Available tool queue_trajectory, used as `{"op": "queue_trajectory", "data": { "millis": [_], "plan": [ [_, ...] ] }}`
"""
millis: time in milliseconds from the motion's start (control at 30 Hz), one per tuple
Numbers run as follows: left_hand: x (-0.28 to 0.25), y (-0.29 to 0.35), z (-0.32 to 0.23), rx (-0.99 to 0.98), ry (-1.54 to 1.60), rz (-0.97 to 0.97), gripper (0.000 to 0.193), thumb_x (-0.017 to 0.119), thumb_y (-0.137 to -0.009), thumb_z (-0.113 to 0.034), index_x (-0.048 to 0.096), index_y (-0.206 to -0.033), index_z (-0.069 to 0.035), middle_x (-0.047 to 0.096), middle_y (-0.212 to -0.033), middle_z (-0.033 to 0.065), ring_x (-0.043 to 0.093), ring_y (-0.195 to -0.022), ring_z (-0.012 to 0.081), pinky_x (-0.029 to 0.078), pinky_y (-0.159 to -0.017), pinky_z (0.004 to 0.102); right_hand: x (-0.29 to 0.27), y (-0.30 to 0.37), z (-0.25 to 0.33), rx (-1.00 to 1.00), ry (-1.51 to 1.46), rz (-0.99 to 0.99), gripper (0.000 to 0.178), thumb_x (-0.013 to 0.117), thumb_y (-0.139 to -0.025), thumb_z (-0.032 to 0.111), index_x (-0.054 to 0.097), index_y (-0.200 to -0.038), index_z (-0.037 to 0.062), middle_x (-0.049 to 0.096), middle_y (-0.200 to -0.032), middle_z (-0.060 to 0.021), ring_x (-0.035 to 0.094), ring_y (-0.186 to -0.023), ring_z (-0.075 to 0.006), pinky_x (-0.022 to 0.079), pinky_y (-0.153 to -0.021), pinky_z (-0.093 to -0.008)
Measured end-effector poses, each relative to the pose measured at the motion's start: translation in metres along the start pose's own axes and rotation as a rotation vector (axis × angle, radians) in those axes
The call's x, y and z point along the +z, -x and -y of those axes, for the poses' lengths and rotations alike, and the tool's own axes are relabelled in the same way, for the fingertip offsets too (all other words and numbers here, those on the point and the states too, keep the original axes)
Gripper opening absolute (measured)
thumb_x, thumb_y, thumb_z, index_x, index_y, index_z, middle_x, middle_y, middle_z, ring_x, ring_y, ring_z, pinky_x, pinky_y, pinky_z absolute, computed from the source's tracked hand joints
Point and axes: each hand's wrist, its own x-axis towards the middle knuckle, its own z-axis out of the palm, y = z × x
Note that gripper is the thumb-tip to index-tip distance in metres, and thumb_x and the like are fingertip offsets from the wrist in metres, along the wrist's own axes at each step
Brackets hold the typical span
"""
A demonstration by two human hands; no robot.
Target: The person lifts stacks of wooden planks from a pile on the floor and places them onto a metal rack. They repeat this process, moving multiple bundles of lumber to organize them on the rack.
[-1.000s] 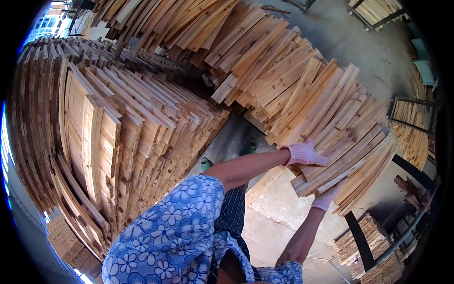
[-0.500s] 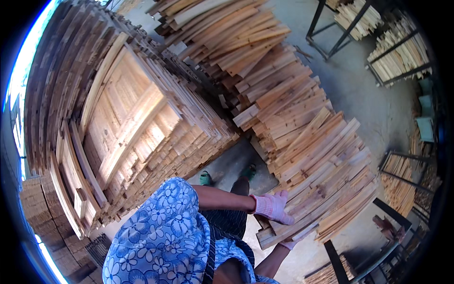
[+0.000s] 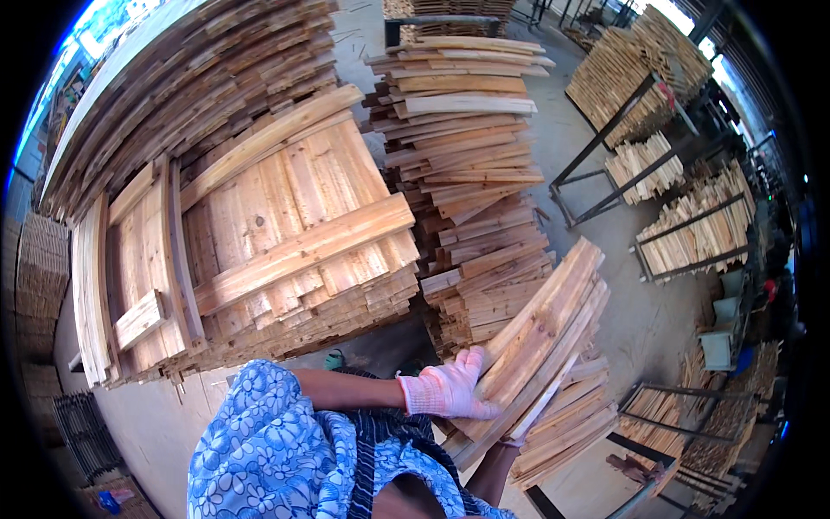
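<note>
My left hand [image 3: 454,385], in a pale pink knitted glove, grips the near left edge of a bundle of wooden boards [image 3: 545,320]. Its thumb and fingers press around that edge. On the bundle's near right side is my right hand [image 3: 513,441]; only the glove's cuff and a little of the hand show, its fingers hidden behind the boards. The bundle is raised and tilted above a long row of stacked boards [image 3: 484,233]. More loose boards [image 3: 566,415] lie beneath and to the right of it.
At left stands a large stack of boards [image 3: 285,208] with loose planks on top. Taller piles [image 3: 216,69] rise behind it. Metal frames [image 3: 596,208] holding wood stand at right, and a dark metal bar [image 3: 644,445] is near the lower right. Grey floor [image 3: 618,316] shows between.
The bundle under my hands has come up off the row and tilts more steeply. Both hands have shifted left in view with it. The view has turned, showing more of the room's far side.
</note>
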Motion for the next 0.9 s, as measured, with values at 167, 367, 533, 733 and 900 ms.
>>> {"op": "queue_trajectory", "data": {
  "millis": [167,367,533,733,900],
  "plan": [
    [-0.038,0.076,0.027,-0.029,0.179,-0.414,0.137,0.074,-0.073,-0.076,0.01,-0.158,0.011,0.039,-0.151,0.0347,0.051,-0.136,0.0434,0.046,-0.111,0.0409,0.17,-0.027,0.061,0.077,-0.008,0.277,0.076,0.037,-0.106,0.064,0.029,-0.163,0.0143,0.039,-0.161,-0.0149,0.046,-0.142,-0.0317,0.045,-0.117,-0.0447],
    [-0.047,0.15,0.075,-0.049,0.427,-0.889,0.136,0.082,-0.074,-0.067,0.009,-0.157,0.013,0.036,-0.151,0.039,0.044,-0.142,0.0468,0.039,-0.117,0.0424,0.308,-0.024,0.054,0.353,-0.01,0.657,0.074,0.037,-0.107,0.063,0.037,-0.159,0.0113,0.047,-0.156,-0.0137,0.051,-0.136,-0.0298,0.043,-0.117,-0.0424],
    [-0.086,0.23,0.114,-0.178,0.62,-1.062,0.133,0.08,-0.075,-0.068,0.013,-0.156,0.014,0.038,-0.15,0.0388,0.047,-0.14,0.0473,0.04,-0.117,0.0441,0.429,0.018,0.025,0.496,0.152,1.001,0.081,0.045,-0.103,0.065,0.038,-0.158,0.0062,0.049,-0.152,-0.0173,0.055,-0.131,-0.0305,0.047,-0.112,-0.0401],
    [-0.136,0.248,0.201,-0.672,0.085,-0.937,0.093,0.066,-0.087,-0.059,0.036,-0.148,0.003,0.061,-0.132,0.0268,0.058,-0.126,0.0448,0.052,-0.096,0.0556,0.527,0.003,-0.054,0.298,0.698,1.179,0.071,0.08,-0.09,0.042,0.055,-0.143,0.0028,0.067,-0.124,-0.0091,0.064,-0.113,-0.0214,0.053,-0.095,-0.0336],
    [-0.14,0.25,0.221,-0.651,0.066,-0.903,0.079,0.064,-0.091,-0.053,0.041,-0.148,-0.003,0.055,-0.14,0.0252,0.05,-0.134,0.0434,0.046,-0.107,0.055,0.532,-0.022,-0.057,0.347,0.713,1.134,0.064,0.082,-0.09,0.03,0.054,-0.141,0.0022,0.067,-0.126,-0.0092,0.064,-0.112,-0.0194,0.052,-0.097,-0.0332]
  ]
}}
